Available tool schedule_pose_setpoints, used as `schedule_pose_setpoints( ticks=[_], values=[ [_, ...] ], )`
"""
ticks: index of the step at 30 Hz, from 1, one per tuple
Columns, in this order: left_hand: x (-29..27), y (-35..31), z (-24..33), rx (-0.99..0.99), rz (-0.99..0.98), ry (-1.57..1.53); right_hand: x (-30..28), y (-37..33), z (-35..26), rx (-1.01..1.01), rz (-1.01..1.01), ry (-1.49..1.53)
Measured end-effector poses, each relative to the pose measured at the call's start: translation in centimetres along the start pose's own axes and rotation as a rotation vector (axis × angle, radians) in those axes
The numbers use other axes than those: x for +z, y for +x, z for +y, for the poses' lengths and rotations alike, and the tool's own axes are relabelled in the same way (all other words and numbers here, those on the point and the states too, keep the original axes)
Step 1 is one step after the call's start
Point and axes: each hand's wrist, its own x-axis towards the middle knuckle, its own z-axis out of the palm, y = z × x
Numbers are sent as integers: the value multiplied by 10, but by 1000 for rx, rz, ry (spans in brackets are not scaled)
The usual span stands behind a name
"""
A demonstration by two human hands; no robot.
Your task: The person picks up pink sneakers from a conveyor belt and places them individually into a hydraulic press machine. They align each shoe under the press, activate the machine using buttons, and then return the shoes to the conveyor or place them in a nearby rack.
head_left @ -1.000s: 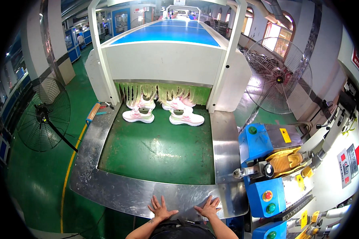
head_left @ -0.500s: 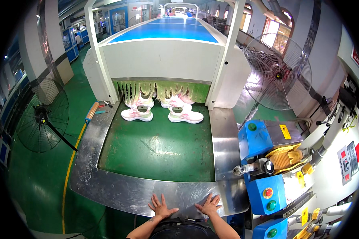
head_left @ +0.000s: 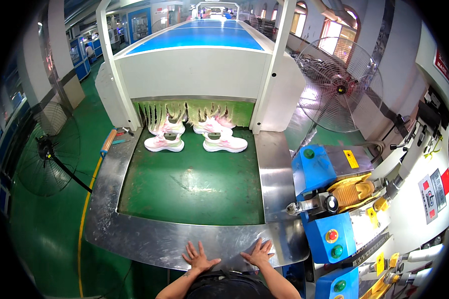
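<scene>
From my distant place I see both bare hands at the bottom centre of the frame, resting with palms down on the front strip of a grey metal table frame. The left hand is fully open, its fingers spread and its thumb pointing to the right side of the picture; it has hold of nothing. The right hand is also wide open and flat, the thumb turned toward the left one, and it grips nothing either. The two hands are apart from each other. Beyond them, in the middle of the frame, lies the green belt, with the metal around its sides and front. Four white and pink shoes stand on it in the upper centre, well apart from the hands: two in front, side by side with a gap between, and two just behind, partly covered by a torn green fringe curtain. This curtain hangs under the white machine body, whose top is blue. At the lower right I notice a blue control box with a red and a green button, and above it a yellow ribbed part. One fan stands at the left edge, another fan at the upper right.
</scene>
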Motion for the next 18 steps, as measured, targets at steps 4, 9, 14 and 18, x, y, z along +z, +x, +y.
schedule_pose_setpoints(
  ticks=[4, 9, 14, 18],
  values=[
    [-2, 0, -1, -21, -40, 20, -14, -9, -7, -26, 19, 51],
    [-9, 6, 9, 2, -86, 7, -78, 3, -21, -462, 288, 399],
    [-55, -7, 20, -11, -110, -214, -278, -144, -121, -999, 773, 998],
    [-87, -28, 100, 277, -256, -493, -356, -224, -75, -1493, 1117, 1016]
  ],
)
